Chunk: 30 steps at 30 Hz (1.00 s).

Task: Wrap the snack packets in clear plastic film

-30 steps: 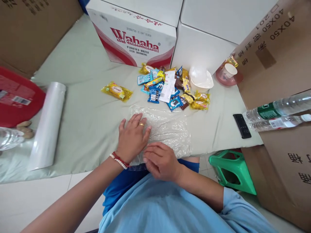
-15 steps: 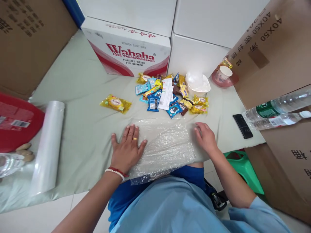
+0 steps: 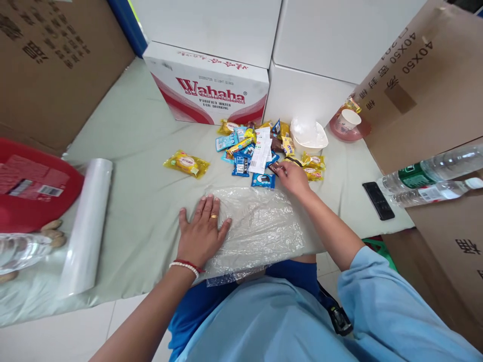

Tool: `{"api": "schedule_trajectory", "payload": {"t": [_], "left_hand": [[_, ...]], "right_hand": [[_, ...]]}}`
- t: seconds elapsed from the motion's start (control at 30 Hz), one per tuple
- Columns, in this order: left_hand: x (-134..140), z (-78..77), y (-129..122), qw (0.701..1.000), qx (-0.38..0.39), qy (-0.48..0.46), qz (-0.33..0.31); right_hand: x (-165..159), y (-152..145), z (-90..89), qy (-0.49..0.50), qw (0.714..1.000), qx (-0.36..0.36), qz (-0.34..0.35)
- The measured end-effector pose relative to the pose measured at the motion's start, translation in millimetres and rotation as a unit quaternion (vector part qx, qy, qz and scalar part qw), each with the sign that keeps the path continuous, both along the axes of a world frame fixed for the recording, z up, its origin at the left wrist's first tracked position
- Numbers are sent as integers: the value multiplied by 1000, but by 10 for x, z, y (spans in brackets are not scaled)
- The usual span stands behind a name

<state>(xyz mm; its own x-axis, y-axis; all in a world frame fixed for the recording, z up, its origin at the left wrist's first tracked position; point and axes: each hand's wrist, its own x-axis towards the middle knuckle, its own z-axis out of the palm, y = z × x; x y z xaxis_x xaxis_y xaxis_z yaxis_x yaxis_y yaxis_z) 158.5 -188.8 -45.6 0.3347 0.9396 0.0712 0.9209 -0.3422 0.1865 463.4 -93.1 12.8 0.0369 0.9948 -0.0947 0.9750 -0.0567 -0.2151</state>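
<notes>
My left hand lies flat with fingers spread on the left side of a clear plastic sheet, perhaps a bag. The wrinkled sheet is spread on the cloth, its near edge hanging over the table's front. Beyond it, my right hand reaches into a heap of wrapped snacks, thumb and fingers closed on a small brown snack packet. Close by lie a blue snack packet, another blue packet and a white paper slip. One yellow-wrapped snack sits apart on the left.
A Wahaha water carton stands behind the heap, beside a white bowl. At right are a paper cup, a black phone and plastic bottles. A plastic film roll and red container occupy the left.
My right hand has moved from the sheet's right edge forward and left to the heap and closed on the brown packet. A blue packet beside it has shifted and turned. My left hand stays put.
</notes>
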Motion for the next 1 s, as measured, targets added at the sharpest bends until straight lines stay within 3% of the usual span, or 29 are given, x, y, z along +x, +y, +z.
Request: {"api": "schedule_trajectory", "payload": {"t": [0.07, 0.27, 0.5, 0.63, 0.73, 0.8, 0.87, 0.93, 1.0], "left_hand": [[-5, -7, 1, 1000, 2, 0, 0], [3, 4, 1, 1000, -3, 4, 3], [1, 2, 0, 1000, -3, -3, 5], [4, 17, -2, 1000, -5, -9, 4], [21, 35, -14, 1000, -13, -17, 9], [30, 42, -22, 999, -21, -22, 13], [32, 43, -23, 999, -29, -25, 16], [30, 44, -22, 999, -35, -25, 17], [30, 48, -23, 999, -37, -24, 20]], "right_hand": [[70, 129, 3, -27, 999, -8, -37], [65, 324, -1, -110, 991, -52, -50], [250, 207, 135, -125, 988, -88, 9], [439, 24, 157, -88, 995, -25, -28], [573, -188, 180, 80, 994, 36, -65], [593, -340, 221, 242, 969, 14, -46], [508, -476, 285, 324, 945, -47, -6], [300, -593, 353, 278, 955, -88, 48], [-3, -691, 398, 154, 978, -94, 109]]}}
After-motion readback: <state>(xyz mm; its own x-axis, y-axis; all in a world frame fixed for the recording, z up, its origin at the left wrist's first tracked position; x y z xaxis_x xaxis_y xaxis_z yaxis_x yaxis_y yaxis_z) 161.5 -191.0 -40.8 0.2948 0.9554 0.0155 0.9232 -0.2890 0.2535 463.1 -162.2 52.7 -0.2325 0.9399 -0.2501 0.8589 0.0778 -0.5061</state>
